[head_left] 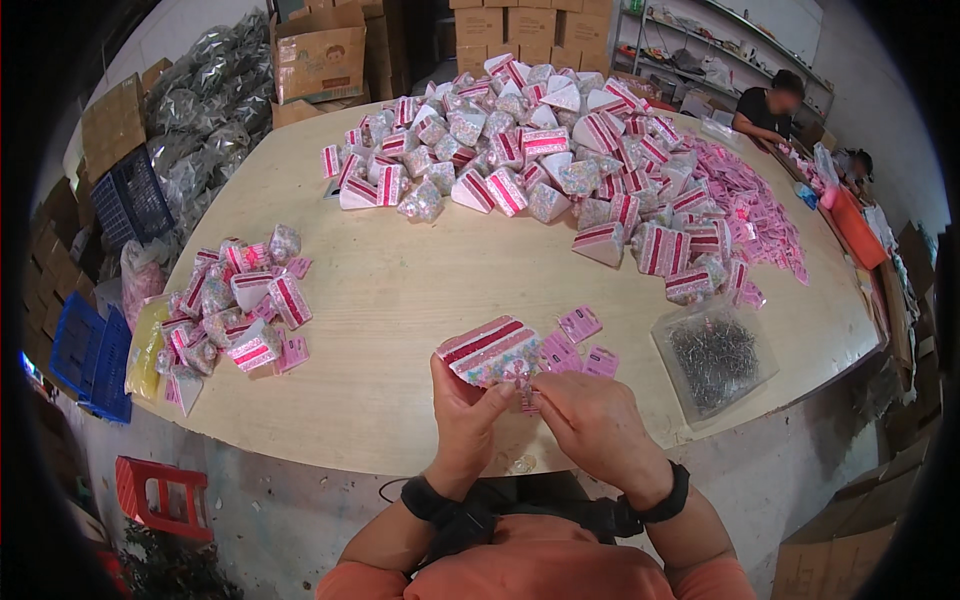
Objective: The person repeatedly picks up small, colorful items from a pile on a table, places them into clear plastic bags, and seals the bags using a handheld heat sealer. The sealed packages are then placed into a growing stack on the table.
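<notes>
My left hand (463, 425) is closed around a toy cake slice (488, 345) with pink and white layers and pastel beads along its lower side. Beside the slice's right end, my right hand (598, 418) pinches its fingers together; what they grip is small and mostly covered, with a bit of pink showing. Just beyond that hand lie a few small pink cards (580, 324). To the right, a clear plastic tray (671, 372) holds a mass of thin metal pieces (715, 350).
A large heap of bagged cake slices (505, 190) covers the far table, with pink cards (745, 205) spread beside it. A smaller group (225, 310) sits left. Blue crates (85, 355) and a red stool (165, 498) stand off-table. A person (768, 112) sits far right.
</notes>
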Action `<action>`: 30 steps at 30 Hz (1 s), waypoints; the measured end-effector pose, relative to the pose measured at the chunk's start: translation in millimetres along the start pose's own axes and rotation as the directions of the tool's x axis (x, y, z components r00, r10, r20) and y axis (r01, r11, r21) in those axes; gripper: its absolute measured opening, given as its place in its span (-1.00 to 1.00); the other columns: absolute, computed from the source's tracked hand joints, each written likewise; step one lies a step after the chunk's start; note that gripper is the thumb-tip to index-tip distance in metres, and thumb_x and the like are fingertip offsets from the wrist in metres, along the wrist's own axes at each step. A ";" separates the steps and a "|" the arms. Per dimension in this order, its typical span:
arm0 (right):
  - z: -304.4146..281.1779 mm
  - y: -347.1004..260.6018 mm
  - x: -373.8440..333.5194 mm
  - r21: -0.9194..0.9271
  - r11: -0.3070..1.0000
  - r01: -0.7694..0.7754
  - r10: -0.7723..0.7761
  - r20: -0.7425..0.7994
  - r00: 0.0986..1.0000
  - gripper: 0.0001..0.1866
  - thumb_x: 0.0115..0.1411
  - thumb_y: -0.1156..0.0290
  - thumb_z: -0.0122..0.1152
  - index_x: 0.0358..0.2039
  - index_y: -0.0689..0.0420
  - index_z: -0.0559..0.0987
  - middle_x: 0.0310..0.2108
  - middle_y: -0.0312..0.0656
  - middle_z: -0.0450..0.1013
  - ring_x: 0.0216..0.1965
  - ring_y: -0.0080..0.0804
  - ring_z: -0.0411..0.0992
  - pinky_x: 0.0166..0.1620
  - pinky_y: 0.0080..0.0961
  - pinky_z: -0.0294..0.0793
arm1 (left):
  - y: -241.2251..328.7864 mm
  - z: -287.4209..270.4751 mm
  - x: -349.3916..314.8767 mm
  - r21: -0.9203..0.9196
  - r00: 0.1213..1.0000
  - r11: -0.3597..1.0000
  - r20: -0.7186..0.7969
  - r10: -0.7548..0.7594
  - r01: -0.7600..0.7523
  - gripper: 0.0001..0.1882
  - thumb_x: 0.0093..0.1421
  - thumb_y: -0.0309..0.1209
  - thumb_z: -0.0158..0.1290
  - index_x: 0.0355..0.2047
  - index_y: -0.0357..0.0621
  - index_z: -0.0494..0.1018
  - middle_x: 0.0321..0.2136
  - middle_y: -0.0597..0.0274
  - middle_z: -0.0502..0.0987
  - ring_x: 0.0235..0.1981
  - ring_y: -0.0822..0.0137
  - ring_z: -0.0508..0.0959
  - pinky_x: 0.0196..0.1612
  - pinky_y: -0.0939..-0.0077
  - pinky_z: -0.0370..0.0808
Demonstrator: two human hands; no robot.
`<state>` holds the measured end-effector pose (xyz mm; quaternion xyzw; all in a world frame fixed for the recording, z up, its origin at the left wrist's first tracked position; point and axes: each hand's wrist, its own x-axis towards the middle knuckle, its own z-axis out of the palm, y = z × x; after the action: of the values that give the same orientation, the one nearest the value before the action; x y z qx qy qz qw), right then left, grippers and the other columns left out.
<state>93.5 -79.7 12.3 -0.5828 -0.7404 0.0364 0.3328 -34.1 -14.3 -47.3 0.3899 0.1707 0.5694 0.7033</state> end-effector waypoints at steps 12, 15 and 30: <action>-2.0 0.2 3.1 0.095 0.990 -0.107 0.098 0.100 0.990 -0.85 0.10 0.46 0.06 -0.30 0.20 0.49 -0.44 -0.04 0.45 -0.41 -0.07 0.43 -0.40 -0.31 0.40 | -1.1 -0.8 -0.2 -0.030 0.997 0.997 0.009 -0.077 0.078 -0.43 -0.03 -0.58 0.11 -0.02 -0.18 0.11 -0.11 0.12 0.34 -0.08 0.32 0.39 0.01 0.38 0.33; -0.5 0.8 2.3 0.095 0.990 -0.104 0.095 0.103 0.990 -0.84 0.10 0.46 0.05 -0.30 0.20 0.49 -0.43 -0.03 0.45 -0.40 -0.06 0.43 -0.38 -0.31 0.40 | -2.6 -0.9 -0.4 -0.026 0.997 0.997 0.003 -0.072 0.072 -0.43 -0.03 -0.60 0.09 -0.02 -0.17 0.11 -0.13 0.14 0.35 -0.09 0.33 0.40 0.00 0.39 0.34; 2.9 0.8 1.6 0.092 0.996 -0.021 0.021 -0.002 1.000 -0.89 0.11 0.40 0.02 -0.46 0.16 0.43 -0.60 -0.08 0.38 -0.52 -0.10 0.40 -0.48 -0.24 0.34 | -4.6 0.0 -1.0 0.066 0.999 0.997 -0.017 0.036 -0.034 -0.41 -0.02 -0.59 0.14 -0.03 -0.21 0.09 -0.08 0.08 0.32 -0.05 0.30 0.38 0.00 0.38 0.36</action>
<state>92.5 -77.1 10.4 -0.5748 -0.7312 0.0729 0.3601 -31.4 -15.5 -51.0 0.4107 0.1890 0.5792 0.6783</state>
